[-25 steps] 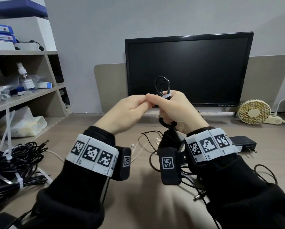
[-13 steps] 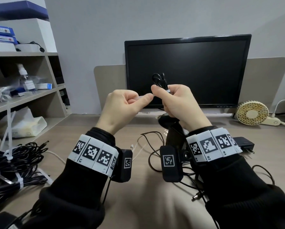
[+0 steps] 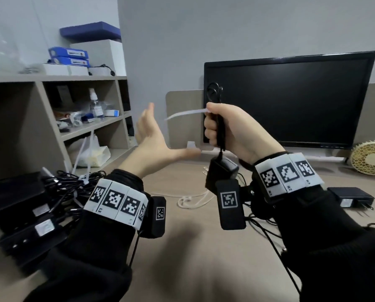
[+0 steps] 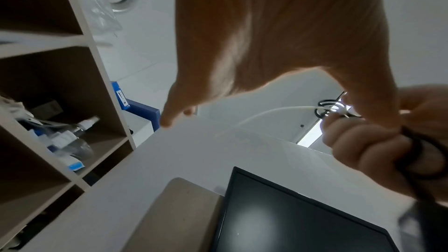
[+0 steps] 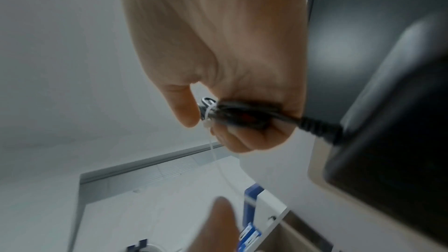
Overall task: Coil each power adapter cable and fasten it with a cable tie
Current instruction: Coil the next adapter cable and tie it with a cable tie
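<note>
Gripping the coiled cable (image 3: 220,127) upright above the bench, the right hand (image 3: 232,131) keeps its fingers clamped round the bundle; the cable tie (image 3: 185,113) tail sticks out leftward toward the left hand (image 3: 151,140), nearest it, fingers spread and holding nothing.

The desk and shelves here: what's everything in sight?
Coiled cable: one, black, in right fist.
Cable tie: one, white, round the coil, tail sticking left.
Adapter block: one, black, hanging below the fist.
Finished adapters: several, black, desk's left.
Spare adapter: one, black, desk's right.
Monitor: one, black, behind.
Fan: one, cream, far right.
Shelves: grey, left.
Left hand: open, empty.
Right hand: gripping coil.
</note>
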Demonstrator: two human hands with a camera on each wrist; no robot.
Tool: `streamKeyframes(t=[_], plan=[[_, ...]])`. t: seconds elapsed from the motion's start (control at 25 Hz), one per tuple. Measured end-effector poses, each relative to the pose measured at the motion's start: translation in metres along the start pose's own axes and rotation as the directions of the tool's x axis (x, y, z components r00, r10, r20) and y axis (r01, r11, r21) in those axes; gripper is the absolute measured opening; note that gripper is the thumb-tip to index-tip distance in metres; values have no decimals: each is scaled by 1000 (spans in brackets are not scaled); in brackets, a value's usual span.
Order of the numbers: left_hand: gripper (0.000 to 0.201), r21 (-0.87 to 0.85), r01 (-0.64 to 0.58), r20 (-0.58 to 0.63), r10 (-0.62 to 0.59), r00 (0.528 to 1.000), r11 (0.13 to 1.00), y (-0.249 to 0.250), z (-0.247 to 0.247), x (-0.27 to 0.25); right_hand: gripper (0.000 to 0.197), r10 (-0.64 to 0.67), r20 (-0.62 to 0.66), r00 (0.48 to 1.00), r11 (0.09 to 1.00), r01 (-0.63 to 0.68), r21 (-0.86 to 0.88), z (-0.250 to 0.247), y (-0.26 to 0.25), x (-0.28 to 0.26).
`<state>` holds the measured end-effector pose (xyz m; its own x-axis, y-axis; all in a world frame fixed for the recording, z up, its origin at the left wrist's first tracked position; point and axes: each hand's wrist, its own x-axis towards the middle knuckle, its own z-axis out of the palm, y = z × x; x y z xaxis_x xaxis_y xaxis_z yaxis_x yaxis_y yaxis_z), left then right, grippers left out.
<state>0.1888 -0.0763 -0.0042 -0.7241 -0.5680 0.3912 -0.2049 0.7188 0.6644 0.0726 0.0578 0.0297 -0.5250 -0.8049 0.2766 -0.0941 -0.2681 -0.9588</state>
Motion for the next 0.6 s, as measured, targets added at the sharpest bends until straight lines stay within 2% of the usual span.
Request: streamKeyframes(t=[0.04, 0.12, 0.16, 0.2, 0.28, 0.36, 0.48, 0.52, 0.6], plan=[[143, -61, 27, 116, -20, 993, 998, -1, -2, -8, 26, 16, 28, 999, 998, -17, 62, 12, -3, 1], [128, -138, 24, 367, 29, 930, 990, -12, -2, -19, 26, 10, 58, 998, 980, -21, 196, 34, -5, 3], [108, -136, -3, 446, 64, 893, 991, -17, -3, -26, 25, 9, 64, 998, 963, -26, 270, 43, -5, 5], [88, -109, -18, 476, 68, 877, 994, -21, -6, -35, 24, 17, 69, 997, 939, -40, 340, 51, -3, 7], [70, -67, -2, 479, 34, 877, 998, -32, -19, -49, 18, 59, 53, 997, 921, -75, 381, 63, 7, 10], [70, 62, 57, 421, -78, 904, 996, -43, -42, -64, 11, 131, -23, 991, 968, -123, 218, 71, 23, 13], [49, 295, 129, 261, -210, 942, 947, -64, -81, -90, 23, 293, -67, 954, 954, -297, -44, 87, 56, 17], [44, 359, 152, 246, -250, 936, 921, -69, -93, -100, 23, 339, -60, 939, 930, -344, -126, 97, 67, 17], [47, 447, 221, 262, -364, 894, 866, -80, -110, -117, 22, 405, -36, 914, 877, -399, -269, 119, 85, 17]])
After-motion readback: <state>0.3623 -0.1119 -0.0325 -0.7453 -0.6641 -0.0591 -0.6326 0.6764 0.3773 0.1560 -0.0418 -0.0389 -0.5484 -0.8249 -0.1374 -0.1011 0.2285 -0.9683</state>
